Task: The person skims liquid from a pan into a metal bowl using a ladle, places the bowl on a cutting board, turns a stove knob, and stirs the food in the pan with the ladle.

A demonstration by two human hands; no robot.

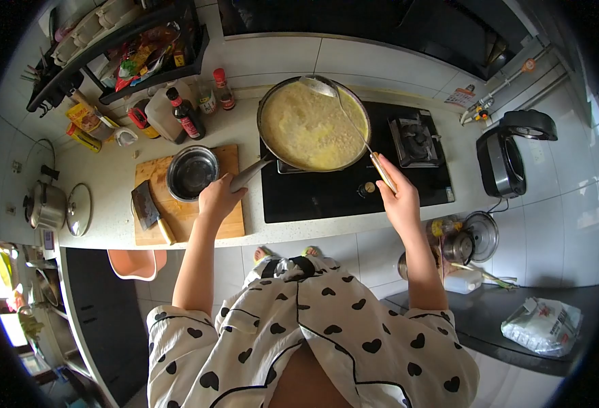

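Observation:
A large pan [260,129] full of bubbling yellowish liquid sits over the left burner of the black stove. My left hand [219,199] is closed around the pan's handle [250,174], at the near left. In my right hand [399,194] is the light-coloured handle of a metal ladle [321,86]. Its bowl rests near the pan's far rim, above the liquid. Beside my left hand, a dark metal bowl [192,171] stands on a wooden cutting board [228,221], with a cleaver [148,207] lying in front of it.
The right burner [415,139] has nothing on it. Sauce bottles [185,115] stand behind the board, under a rack [143,58]. A lidded pot [46,205] and a glass lid [79,209] are at the left. A black appliance [503,160] stands to the right.

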